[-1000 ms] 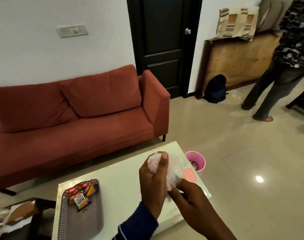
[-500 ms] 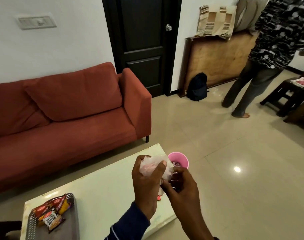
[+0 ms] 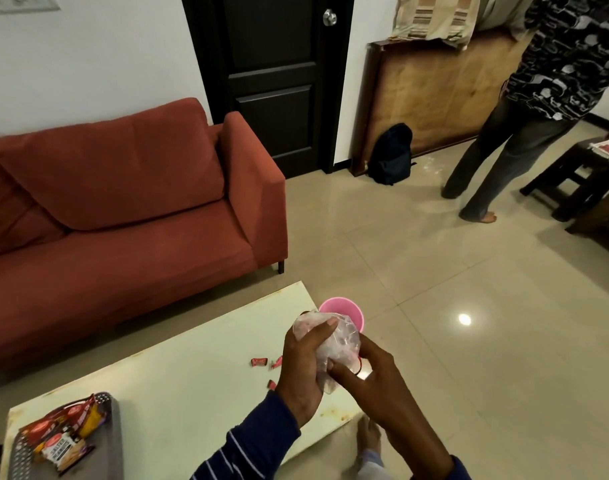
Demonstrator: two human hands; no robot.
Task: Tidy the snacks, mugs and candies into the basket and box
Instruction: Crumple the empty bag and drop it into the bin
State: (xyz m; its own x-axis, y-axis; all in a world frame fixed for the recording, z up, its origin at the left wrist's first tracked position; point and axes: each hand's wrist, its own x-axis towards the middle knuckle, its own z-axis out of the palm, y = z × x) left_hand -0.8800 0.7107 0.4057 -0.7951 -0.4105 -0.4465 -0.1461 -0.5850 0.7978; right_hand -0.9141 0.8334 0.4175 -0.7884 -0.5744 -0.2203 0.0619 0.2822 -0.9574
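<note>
While the left hand curls round a clear bag of candies above the tabletop, the right hand pinches the bag's low end. The bag stands tall, tilted left at its top. A pink cup sits just behind it. Three loose candies lie left of the hands. Snacks rest on a gray tray at the near left. A red sofa stands far left.

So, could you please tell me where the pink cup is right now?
In the head view, the pink cup stands at the table's far right corner, just behind the plastic bag held in both hands.
</note>
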